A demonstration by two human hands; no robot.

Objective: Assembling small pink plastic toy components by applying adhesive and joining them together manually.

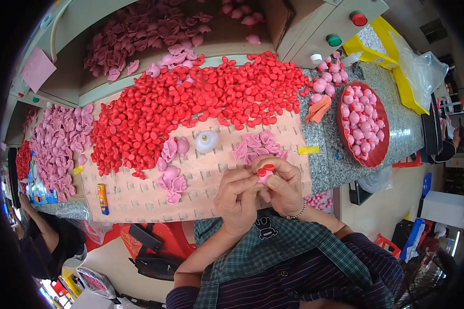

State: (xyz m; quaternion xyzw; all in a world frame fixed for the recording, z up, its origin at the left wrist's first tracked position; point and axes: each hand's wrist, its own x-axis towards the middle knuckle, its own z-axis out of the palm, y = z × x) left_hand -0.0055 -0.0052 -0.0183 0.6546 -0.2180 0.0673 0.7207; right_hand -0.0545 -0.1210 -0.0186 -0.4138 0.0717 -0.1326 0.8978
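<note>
Close to the table's near edge, both my hands meet around a small pink rounded piece with a red bow-shaped part (266, 172) on it. My left hand (237, 198) pinches it from the left, fingers bent in. The thumb and fingers of my right hand (286, 188) close on it from the other side. Just beyond them lie several pink ruffled petal-like pieces (255, 144). More pink pieces (172, 180), some round and some ruffled, sit left of my hands. A large heap of glossy red bow-shaped pieces (201, 92) spreads across the back of the work mat.
A red basin (379, 153) of pink pieces with red parts stands at right. A white round container (206, 141) and an orange-and-blue tube (103, 199) lie on the mat (201, 198). A machine housing (327, 20) borders the back. Another person's arm (38, 224) shows at far left.
</note>
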